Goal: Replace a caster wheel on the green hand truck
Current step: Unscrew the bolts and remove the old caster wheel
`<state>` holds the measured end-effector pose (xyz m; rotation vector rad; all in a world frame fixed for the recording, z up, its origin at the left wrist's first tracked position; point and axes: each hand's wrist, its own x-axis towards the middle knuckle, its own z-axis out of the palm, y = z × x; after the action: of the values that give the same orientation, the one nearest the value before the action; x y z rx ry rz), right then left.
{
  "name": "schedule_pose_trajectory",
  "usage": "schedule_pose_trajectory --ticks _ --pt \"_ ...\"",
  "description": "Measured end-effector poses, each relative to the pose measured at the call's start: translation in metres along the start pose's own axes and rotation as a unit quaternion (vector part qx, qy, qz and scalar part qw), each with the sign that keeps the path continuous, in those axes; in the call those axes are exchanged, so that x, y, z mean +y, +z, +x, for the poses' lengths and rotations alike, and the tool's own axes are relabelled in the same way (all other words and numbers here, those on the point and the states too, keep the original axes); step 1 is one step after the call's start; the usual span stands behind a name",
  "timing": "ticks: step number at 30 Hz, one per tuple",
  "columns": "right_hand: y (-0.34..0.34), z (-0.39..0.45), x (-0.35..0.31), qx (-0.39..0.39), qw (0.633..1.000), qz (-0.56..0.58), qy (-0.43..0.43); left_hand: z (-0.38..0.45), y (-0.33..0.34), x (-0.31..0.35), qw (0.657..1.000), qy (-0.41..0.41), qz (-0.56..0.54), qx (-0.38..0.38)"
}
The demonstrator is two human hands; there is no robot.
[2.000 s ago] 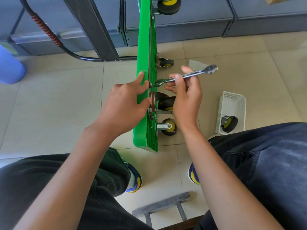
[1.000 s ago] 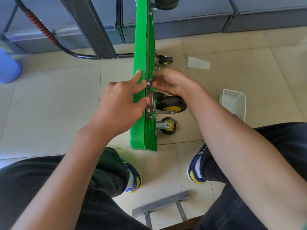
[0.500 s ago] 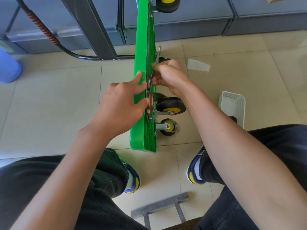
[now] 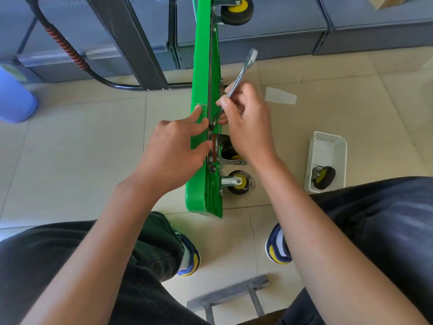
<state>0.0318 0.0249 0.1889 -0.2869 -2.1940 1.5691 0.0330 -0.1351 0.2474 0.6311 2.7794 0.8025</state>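
Two hands work at the green hand truck (image 4: 203,160), which stands on its edge on the tiled floor (image 4: 70,160), its underside turned to the right; the left hand (image 4: 174,148) lies against the green deck with fingers and thumb straight, pressing on it at the level of the caster plate; the right hand (image 4: 246,123) has its fingers curled round a silver wrench (image 4: 239,77), whose lower end sits at the edge of the deck just above the caster wheel (image 4: 230,153) and whose free end tilts up and to the right; that wheel, black with a yellow hub, is partly hidden behind the right wrist; a second caster (image 4: 237,182) is mounted just below it, near the deck's bottom corner, and a third (image 4: 236,10) shows at the top of the frame; well to the right, a white basket (image 4: 328,146) on the floor holds a loose caster (image 4: 324,177); a blue container (image 4: 14,97) stands at the far left.
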Motion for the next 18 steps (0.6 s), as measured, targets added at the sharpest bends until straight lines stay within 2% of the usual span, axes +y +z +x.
schedule_pose_trajectory --ticks 6,13,18 --pt "0.006 -0.048 0.008 0.022 0.994 -0.043 -0.094 0.0 0.0 -0.003 1.0 0.004 0.004 -0.002" --pt "0.007 -0.072 0.017 0.067 0.993 -0.017 -0.1 -0.002 0.0 -0.004 1.0 -0.002 -0.002 -0.007" --pt "0.007 -0.076 0.019 0.099 0.993 0.033 -0.058 -0.002 -0.001 -0.003 1.0 -0.002 -0.005 -0.008"
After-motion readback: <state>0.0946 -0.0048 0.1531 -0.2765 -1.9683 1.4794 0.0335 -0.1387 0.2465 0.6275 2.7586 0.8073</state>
